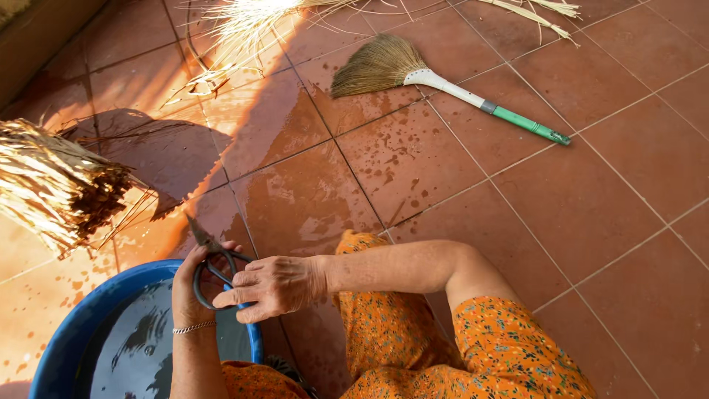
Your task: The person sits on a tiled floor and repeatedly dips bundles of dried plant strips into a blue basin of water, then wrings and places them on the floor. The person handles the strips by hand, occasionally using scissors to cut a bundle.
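My left hand (190, 287), with a thin bracelet at the wrist, grips a pair of dark metal scissors (201, 236) by their large loop handles. The blades point up and away from me. My right hand (272, 287) reaches across from the right, its fingers curled on the same handles. Both hands hover over the far rim of a blue basin (63, 343) holding dark water. My knees in orange flowered cloth (443, 347) are below the hands.
A bundle of dry straw (55, 185) lies at the left. Loose pale straw (244, 29) is scattered at the top. A short grass broom (443, 85) with a white and green handle lies on the red floor tiles (591, 214), which are wet in the middle.
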